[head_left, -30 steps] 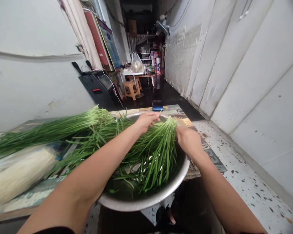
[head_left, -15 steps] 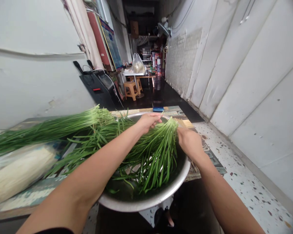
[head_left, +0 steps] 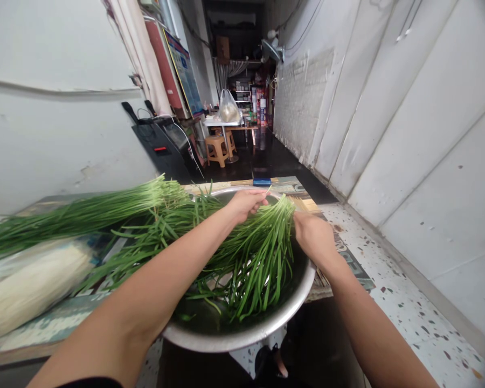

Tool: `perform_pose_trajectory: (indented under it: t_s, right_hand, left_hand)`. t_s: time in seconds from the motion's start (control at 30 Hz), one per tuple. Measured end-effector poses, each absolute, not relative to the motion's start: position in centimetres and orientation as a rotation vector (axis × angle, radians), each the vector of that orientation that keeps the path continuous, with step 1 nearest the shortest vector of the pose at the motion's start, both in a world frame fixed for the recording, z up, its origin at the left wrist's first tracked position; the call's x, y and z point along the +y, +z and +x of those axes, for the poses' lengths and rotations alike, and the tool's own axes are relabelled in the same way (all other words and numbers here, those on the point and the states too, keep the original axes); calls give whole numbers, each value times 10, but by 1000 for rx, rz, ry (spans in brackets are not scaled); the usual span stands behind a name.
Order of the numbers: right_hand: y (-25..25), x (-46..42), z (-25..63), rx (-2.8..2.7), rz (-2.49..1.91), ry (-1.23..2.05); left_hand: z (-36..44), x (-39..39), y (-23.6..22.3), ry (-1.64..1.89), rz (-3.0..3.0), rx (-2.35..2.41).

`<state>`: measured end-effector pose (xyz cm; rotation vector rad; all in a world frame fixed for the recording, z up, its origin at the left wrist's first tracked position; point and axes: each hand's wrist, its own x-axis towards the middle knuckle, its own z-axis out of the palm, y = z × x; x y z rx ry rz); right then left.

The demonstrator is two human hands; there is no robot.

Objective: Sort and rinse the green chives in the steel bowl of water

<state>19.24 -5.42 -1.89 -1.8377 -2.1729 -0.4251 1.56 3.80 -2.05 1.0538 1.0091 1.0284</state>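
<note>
Well left of the grip, I see a dense bundle of garlic chives (head_left: 84, 215) on the table (head_left: 301, 186), with a clear plastic bag (head_left: 36, 285) of something pale on the near side of it. The left forearm (head_left: 178, 264) crosses the chives and hides part of them from me. The left hand (head_left: 242, 205) pinches one pale stalk (head_left: 269, 189) between its fingertips; I judge it light, thin and easily snapped, so a gentle hold close to the cut end suits it. Below and between the hands, the loose fan of chives (head_left: 262, 258) droops into the metal basin (head_left: 242, 342). Its leaves look limp and wet, likely slippery and easily bruised; the firmer, pale base offers the best hold. Just beside that base, the right hand (head_left: 315, 234) is curled, but its fingertips are hidden, so I cannot tell what it grips. Beyond the left fingertips lies a blue object (head_left: 262, 182); thin sticks (head_left: 321, 277) lie under the right wrist, and the basin's raised rim limits low sideways movement there.
</note>
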Motion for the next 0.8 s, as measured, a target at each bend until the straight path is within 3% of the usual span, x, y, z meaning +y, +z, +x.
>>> perform_pose_trajectory:
  t_s: [0.8]
  right_hand:
    - [-18,-53,191,-2216,-1891,-469]
  left_hand:
    - [18,40,-26,1184,1361,1181]
